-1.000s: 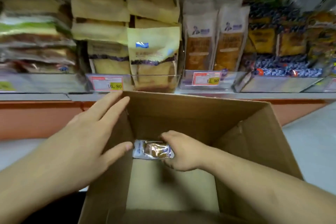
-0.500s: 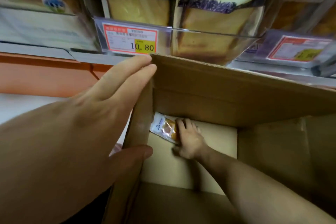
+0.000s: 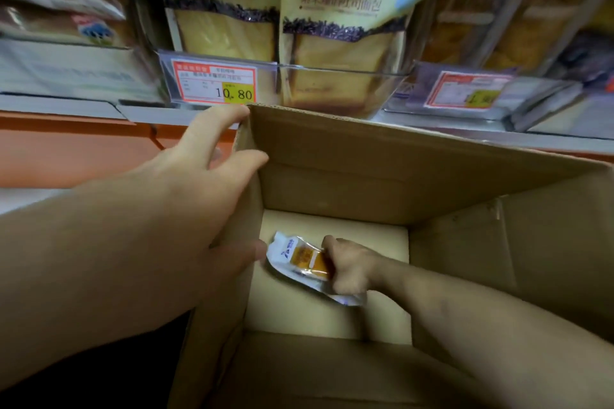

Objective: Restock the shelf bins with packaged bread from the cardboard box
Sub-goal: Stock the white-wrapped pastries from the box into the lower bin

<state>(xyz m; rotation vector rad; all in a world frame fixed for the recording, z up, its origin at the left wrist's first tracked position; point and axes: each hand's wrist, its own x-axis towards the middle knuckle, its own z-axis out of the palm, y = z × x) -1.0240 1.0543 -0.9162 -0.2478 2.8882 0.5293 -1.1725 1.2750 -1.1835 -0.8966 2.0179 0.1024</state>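
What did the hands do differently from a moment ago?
The right hand, which lay flat on the bread packet on the box floor, has curled its fingers round it and tipped it up. The left hand still holds the cardboard box by its left wall.

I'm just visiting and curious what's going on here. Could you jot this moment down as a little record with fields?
Place: shop shelf with clear bins of packaged bread
Box: open cardboard box below the shelf
Left hand: grips the box's left wall
Right hand: deep inside the box, holding a bread packet
Other packets in box: none visible
Price tag: reads 10.80
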